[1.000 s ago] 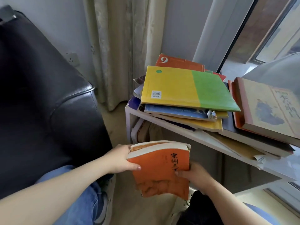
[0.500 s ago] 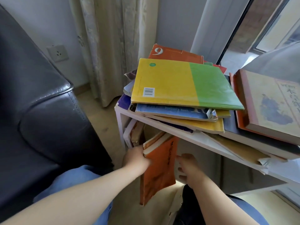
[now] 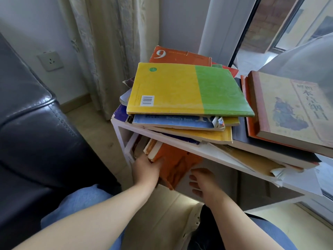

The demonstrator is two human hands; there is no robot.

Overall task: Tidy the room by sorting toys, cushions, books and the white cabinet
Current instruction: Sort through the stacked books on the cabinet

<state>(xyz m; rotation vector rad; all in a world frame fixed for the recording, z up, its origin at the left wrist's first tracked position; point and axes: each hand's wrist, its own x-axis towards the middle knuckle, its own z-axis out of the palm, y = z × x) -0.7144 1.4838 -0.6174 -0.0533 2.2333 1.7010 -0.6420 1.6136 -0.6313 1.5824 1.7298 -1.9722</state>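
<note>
An orange paperback book (image 3: 175, 163) stands tilted, partly inside the lower shelf of the white cabinet (image 3: 209, 149). My left hand (image 3: 146, 167) grips its left page edge, thumb on the cover. My right hand (image 3: 202, 183) hovers by the book's lower right corner with fingers loosely spread, holding nothing. Other books (image 3: 138, 147) stand on the same shelf to the left. On the cabinet top lies an untidy stack with a yellow and green book (image 3: 180, 87) uppermost, and a thick beige book (image 3: 292, 109) at the right.
A black leather sofa (image 3: 36, 132) fills the left side, close to the cabinet. A cream curtain (image 3: 108, 42) and a wall socket (image 3: 51, 61) are behind. A glass door (image 3: 281, 27) runs along the right. My knees and a shoe (image 3: 191, 222) are below.
The orange book went from flat in both hands to upright and into the cabinet's lower shelf. My right hand has come off it; my left still holds it.
</note>
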